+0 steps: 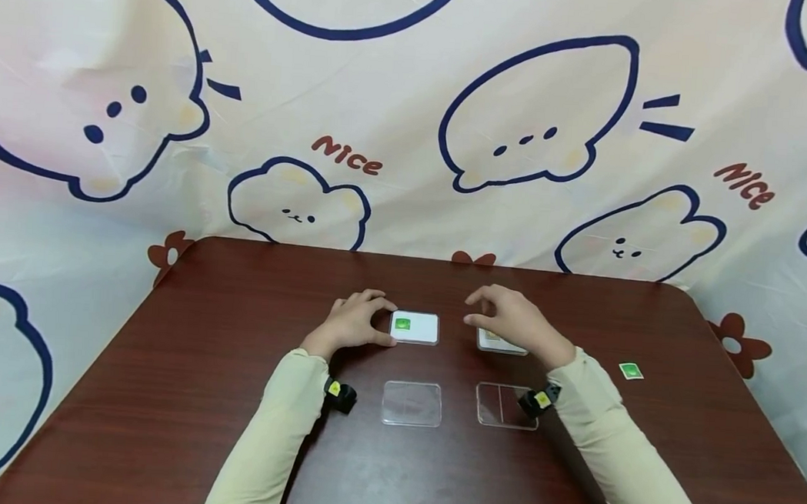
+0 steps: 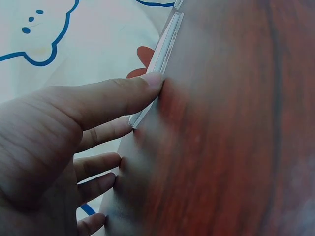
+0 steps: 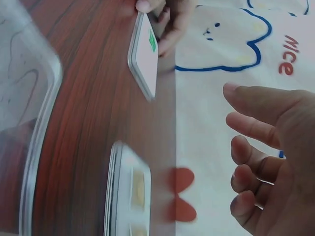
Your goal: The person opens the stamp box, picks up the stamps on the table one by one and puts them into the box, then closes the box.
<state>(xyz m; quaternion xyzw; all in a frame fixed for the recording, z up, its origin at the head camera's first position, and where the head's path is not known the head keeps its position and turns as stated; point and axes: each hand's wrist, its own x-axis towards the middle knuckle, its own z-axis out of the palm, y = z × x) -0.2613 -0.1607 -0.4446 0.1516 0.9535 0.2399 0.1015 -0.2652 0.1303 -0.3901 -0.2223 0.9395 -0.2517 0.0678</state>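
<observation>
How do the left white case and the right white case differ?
The left case has a green sticker on its face; the right case shows yellowish patches. The left hand holds the left case by one end; the right case is untouched, partly hidden beneath the raised right hand in the head view. Both are flat and white-faced.

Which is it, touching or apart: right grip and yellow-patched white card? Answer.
Apart: the right wrist view shows patterned cloth between the right grip and the yellow-patched white card.
</observation>
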